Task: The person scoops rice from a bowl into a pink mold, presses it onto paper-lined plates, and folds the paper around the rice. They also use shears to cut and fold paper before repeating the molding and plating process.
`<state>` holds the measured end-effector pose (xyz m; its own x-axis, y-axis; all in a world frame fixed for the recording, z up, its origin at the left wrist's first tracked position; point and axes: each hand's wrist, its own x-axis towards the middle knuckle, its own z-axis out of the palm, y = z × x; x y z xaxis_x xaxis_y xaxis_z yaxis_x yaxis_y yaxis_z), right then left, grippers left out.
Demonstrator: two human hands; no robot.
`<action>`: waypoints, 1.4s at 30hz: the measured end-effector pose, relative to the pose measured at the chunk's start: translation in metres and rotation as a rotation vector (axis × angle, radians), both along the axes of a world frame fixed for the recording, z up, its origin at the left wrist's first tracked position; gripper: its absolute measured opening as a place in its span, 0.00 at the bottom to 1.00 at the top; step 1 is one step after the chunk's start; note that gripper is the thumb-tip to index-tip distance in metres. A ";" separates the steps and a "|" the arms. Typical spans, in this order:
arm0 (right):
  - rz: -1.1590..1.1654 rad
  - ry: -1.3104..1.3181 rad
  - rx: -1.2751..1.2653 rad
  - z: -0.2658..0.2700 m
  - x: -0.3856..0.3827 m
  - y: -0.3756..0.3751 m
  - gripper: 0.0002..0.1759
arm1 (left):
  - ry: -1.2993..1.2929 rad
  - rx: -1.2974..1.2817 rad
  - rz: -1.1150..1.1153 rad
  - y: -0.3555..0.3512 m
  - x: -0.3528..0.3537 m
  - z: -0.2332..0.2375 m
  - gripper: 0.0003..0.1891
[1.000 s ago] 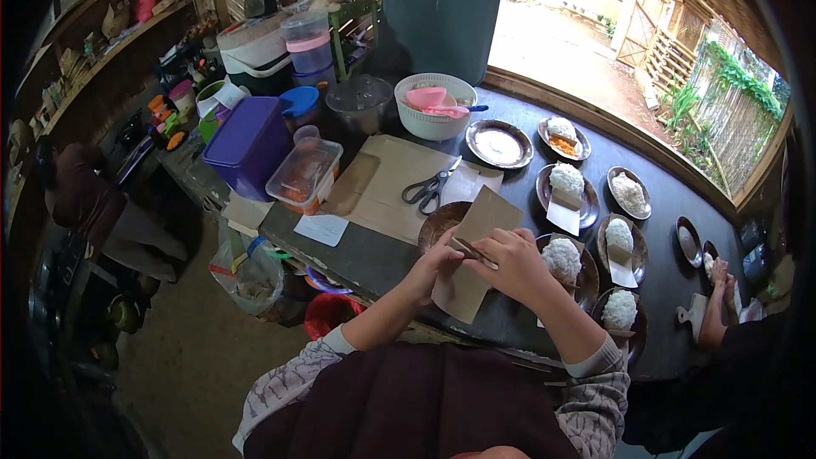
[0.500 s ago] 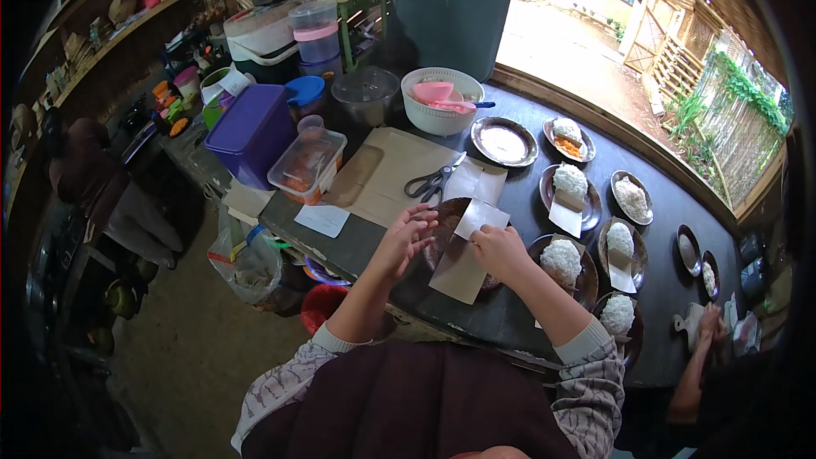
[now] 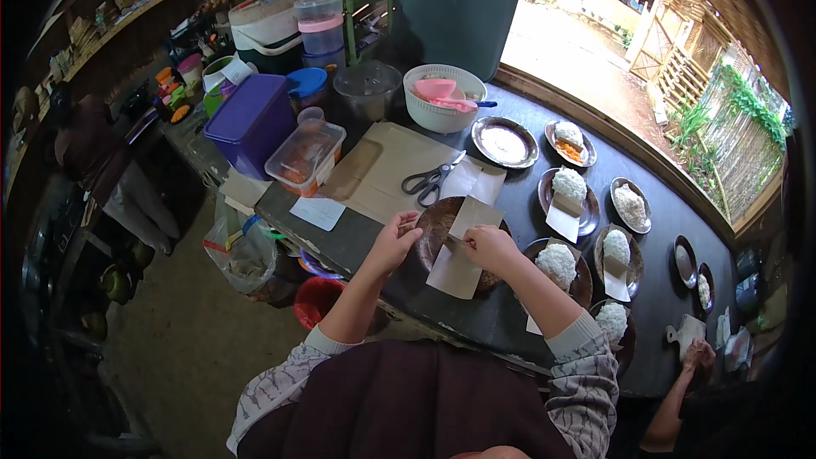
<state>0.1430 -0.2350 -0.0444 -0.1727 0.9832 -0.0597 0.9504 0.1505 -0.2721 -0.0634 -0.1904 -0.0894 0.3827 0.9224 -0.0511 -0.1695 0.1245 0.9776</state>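
Note:
My right hand [image 3: 491,248] is closed in a pinch on a folded piece of brown paper [image 3: 455,270], gripping it near its crease. The paper stands partly raised over a round brown plate [image 3: 436,225] on the dark table. At the plate's left rim is my left hand [image 3: 395,242], its fingers loosely curved and apart from the thumb, with nothing seen in it. Beyond the plate lie dark-handled scissors [image 3: 425,184] and a pale paper sheet [image 3: 476,180]. Just right of my right hand, a mound of white rice [image 3: 557,264] rests on another plate with folded paper.
More plated rice mounds [image 3: 616,246] line the right side. A large brown paper sheet [image 3: 387,161], a clear food box [image 3: 304,155], a purple container [image 3: 251,123] and a white basket [image 3: 444,115] stand farther back. Another person's hands [image 3: 699,355] work at far right; a person [image 3: 102,157] stands at left.
My left hand has drawn its spread fingers closer together and shifted slightly down and left. My right hand still grips the paper, whose upper flap has tilted.

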 end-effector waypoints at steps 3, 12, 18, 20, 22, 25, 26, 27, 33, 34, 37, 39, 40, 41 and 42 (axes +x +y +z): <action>0.033 -0.039 0.009 -0.001 0.004 0.002 0.12 | 0.189 0.147 0.017 0.003 -0.002 -0.020 0.23; 0.128 -0.084 0.025 0.001 0.002 0.007 0.12 | 0.683 0.428 0.032 -0.016 0.013 0.003 0.39; 0.175 -0.177 0.002 -0.002 0.002 0.016 0.10 | 1.120 0.427 0.057 -0.017 0.039 0.025 0.45; 0.208 -0.182 0.004 -0.001 0.003 0.018 0.10 | 1.103 0.418 0.066 -0.014 0.039 0.022 0.46; 0.241 -0.182 0.005 -0.001 0.004 0.019 0.10 | 1.090 0.410 0.073 -0.015 0.041 0.023 0.46; 0.259 -0.200 0.007 -0.002 0.005 0.021 0.10 | 1.123 0.416 0.067 -0.017 0.042 0.022 0.43; 0.246 -0.208 -0.014 -0.002 0.004 0.022 0.10 | 1.026 0.432 0.104 -0.014 0.042 0.011 0.39; 0.232 -0.214 -0.034 -0.001 0.003 0.023 0.09 | 0.930 0.448 0.137 -0.012 0.039 0.006 0.36; 0.260 -0.263 -0.049 0.004 -0.004 0.023 0.13 | 0.778 0.507 0.100 -0.009 0.021 0.005 0.27; 0.258 -0.261 -0.046 0.004 -0.005 0.024 0.13 | 0.779 0.511 0.099 -0.008 0.021 0.006 0.27; 0.256 -0.278 -0.058 0.001 -0.006 0.024 0.13 | 0.775 0.526 0.093 -0.004 0.022 0.006 0.26; 0.224 -0.248 -0.084 0.002 -0.007 0.024 0.14 | 0.746 0.512 0.048 0.002 0.020 0.008 0.28; 0.207 -0.250 -0.081 0.005 -0.005 0.024 0.14 | 0.740 0.523 0.035 0.006 0.018 0.007 0.28; 0.235 -0.216 -0.123 0.009 -0.004 0.023 0.16 | 0.776 0.547 0.012 0.011 0.016 0.002 0.29; 0.263 -0.182 -0.165 0.013 -0.003 0.023 0.17 | 0.813 0.571 -0.010 0.014 0.014 0.006 0.29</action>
